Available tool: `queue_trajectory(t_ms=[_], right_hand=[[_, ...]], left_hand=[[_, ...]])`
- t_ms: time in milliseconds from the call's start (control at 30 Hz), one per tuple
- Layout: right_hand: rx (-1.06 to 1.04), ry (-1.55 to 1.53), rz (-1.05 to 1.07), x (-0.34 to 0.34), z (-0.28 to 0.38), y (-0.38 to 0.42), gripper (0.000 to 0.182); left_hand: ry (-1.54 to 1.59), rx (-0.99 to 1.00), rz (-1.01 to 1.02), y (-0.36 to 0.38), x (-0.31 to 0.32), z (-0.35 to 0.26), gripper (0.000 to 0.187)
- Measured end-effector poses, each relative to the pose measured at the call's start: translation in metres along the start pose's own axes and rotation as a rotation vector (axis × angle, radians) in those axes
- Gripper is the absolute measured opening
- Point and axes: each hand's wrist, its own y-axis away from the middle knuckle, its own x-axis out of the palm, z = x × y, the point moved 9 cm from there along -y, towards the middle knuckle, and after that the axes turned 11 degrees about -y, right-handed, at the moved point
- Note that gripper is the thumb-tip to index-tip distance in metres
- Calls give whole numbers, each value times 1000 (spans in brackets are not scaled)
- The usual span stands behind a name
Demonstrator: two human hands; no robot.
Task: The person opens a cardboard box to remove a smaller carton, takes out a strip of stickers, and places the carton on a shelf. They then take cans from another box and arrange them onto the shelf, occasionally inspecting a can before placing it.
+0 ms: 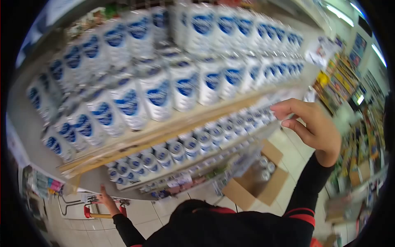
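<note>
My right hand [310, 125] is raised at the right end of the shelf, thumb and fingers bent and apart with nothing between them. In this view its fingertips overlap the far end of the lower row of white and blue cylindrical containers [191, 147]. Low on the left, my left hand [108, 202] is at the shelf unit's bottom edge, its fingers extended and holding nothing visible. Above, white packs with blue labels [185, 86] stand in two tiers along the wooden-edged shelf [164, 127]. The picture is blurred by motion.
An open cardboard box [240, 191] with several white containers [263, 168] inside stands on the tiled floor below the shelf. A red-and-yellow handle [98, 215] belongs to a metal cart at lower left. Stocked shelves [337, 78] line the right side.
</note>
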Motion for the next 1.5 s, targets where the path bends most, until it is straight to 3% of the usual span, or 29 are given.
queue_trajectory(t_ms=[33, 67, 100, 167, 233, 300, 400, 467, 567, 600, 700, 933, 1167, 1333, 1500], right_hand=[[207, -101, -11, 2, -36, 22, 24], [309, -249, -110, 2, -65, 44, 19], [400, -400, -212, 7, -97, 66, 15], [393, -574, -403, 20, -154, 102, 12], [570, -413, -413, 43, -209, 140, 14], [780, -308, -376, 80, -257, 175, 18], [923, -94, -263, 138, -299, 210, 21], [998, 177, 57, 182, -325, 234, 26], [1138, 287, 177, 197, -306, 240, 28], [1147, 217, 72, 213, -327, 260, 29], [1022, 374, -72, 218, -307, 255, 20], [892, 499, 118, 237, -297, 244, 29], [889, 552, 67, 249, -303, 245, 34], [1081, 209, 8, 229, -296, 237, 46], [1116, 78, -35, 235, -289, 215, 50]], left_hand=[[16, -16, -6, -4, -2, 16, 39], [10, -58, -50, 13, 11, -18, 36], [-15, -78, -13, 15, 12, -9, 36], [50, 1, -33, 2, 4, -6, 34], [62, -41, -8, 7, 9, -15, 33], [91, -87, -19, 7, 9, -13, 32], [37, -75, -54, 10, 9, -21, 32], [9, -52, -21, -3, -1, -6, 34], [-13, -37, -4, -12, -8, 8, 39], [2, -50, -22, -11, -8, 6, 35], [-59, -38, -64, -7, -8, -3, 29], [-94, 5, -42, 12, 8, -37, 24], [-88, 14, -48, 7, 3, -27, 24], [-52, -19, -70, 6, 2, -20, 25], [-73, 14, -71, 10, 3, -26, 23]])
